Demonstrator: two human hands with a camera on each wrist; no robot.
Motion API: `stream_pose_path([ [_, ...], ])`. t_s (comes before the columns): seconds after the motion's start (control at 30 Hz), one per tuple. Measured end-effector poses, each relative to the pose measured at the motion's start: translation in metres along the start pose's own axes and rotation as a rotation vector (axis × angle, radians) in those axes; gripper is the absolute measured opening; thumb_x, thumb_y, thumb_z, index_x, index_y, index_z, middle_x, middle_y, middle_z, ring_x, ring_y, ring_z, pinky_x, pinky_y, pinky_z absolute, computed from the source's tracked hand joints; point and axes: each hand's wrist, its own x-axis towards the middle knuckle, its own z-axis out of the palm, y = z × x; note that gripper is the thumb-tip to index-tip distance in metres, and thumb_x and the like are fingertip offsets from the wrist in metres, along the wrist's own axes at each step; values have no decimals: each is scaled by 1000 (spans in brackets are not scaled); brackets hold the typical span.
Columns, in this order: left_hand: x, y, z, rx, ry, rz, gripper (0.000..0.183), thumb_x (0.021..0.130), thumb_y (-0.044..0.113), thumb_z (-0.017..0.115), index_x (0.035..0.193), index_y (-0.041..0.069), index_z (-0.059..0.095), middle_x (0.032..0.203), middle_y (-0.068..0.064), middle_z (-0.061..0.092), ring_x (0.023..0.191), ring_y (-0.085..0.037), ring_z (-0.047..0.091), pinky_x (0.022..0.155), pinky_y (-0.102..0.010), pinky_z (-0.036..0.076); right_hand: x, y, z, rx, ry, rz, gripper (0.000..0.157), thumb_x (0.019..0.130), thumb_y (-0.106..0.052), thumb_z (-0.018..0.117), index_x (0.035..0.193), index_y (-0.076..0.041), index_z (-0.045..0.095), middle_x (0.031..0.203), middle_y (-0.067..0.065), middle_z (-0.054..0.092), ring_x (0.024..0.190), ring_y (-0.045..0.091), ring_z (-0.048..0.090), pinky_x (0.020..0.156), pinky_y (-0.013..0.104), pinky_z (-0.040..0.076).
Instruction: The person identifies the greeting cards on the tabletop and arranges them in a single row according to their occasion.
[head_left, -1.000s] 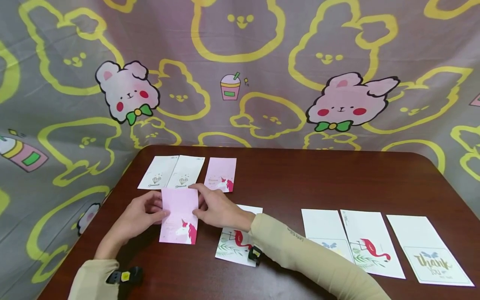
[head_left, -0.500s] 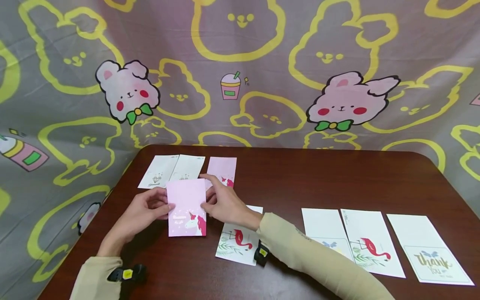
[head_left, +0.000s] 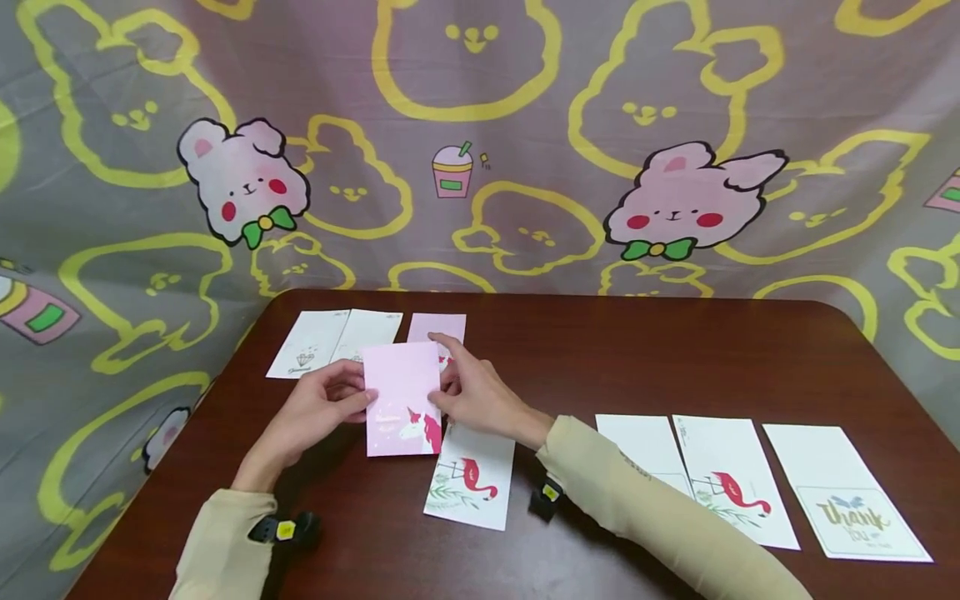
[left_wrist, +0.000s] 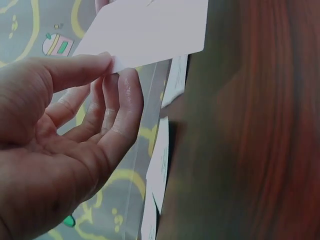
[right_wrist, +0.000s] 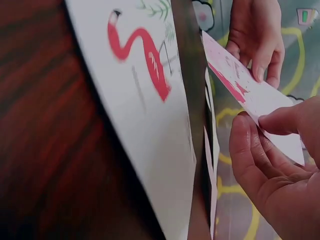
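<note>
A pink card with a unicorn print point(head_left: 402, 400) is held up above the table, facing the head camera. My left hand point(head_left: 322, 400) pinches its left edge between thumb and fingers, also seen in the left wrist view, where the card point(left_wrist: 150, 35) looks pale. At the opposite edge my right hand point(head_left: 483, 392) pinches it the same way, thumb in front and fingers behind. Behind the held card lies a second pink unicorn card point(head_left: 438, 327), partly covered in the head view. A white flamingo card point(head_left: 472, 479) lies just below the right hand.
Two white diamond cards point(head_left: 307, 342) lie side by side at the back left. On the right are another flamingo card point(head_left: 731, 467), a thank-you card point(head_left: 855, 500) and a white card point(head_left: 633, 437) partly under the right sleeve. A patterned curtain point(head_left: 525, 125) hangs behind the brown table point(head_left: 637, 350).
Both hands have carried the pink card to the right and slightly up, toward the second pink card. The cards on the table have stayed in place; the head view has shifted slightly.
</note>
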Motion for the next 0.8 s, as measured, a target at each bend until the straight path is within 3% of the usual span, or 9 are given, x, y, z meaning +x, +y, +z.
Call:
stream_pose_path([
  [0.23,11,12,18,-49,24,-14,45,97,16,71,137,3,54,120,-21,60,94,-21,69,80,-35,63,-8,8,-18,27,66,3,82,88,0,75,157,-15,32,90,12,71,68,10,68,60,24,58],
  [0.43,24,19,30,-102,44,25,44,96,9,69,137,3,54,116,-21,59,90,-19,68,78,-34,63,-11,11,-31,33,141,25,82,88,-2,77,156,-19,34,90,11,72,70,19,71,58,26,59],
  [0.63,39,28,43,-83,57,59,45,97,11,69,138,4,53,114,-19,60,89,-20,68,77,-32,63,-14,16,-45,66,198,36,76,88,-2,77,151,-20,39,90,12,72,66,30,71,58,31,60],
  [0.8,49,36,50,-73,76,85,44,97,12,67,139,6,54,114,-19,61,88,-24,68,77,-35,63,-16,22,-54,78,231,49,77,87,0,77,151,-21,39,89,14,72,65,27,71,58,35,61],
])
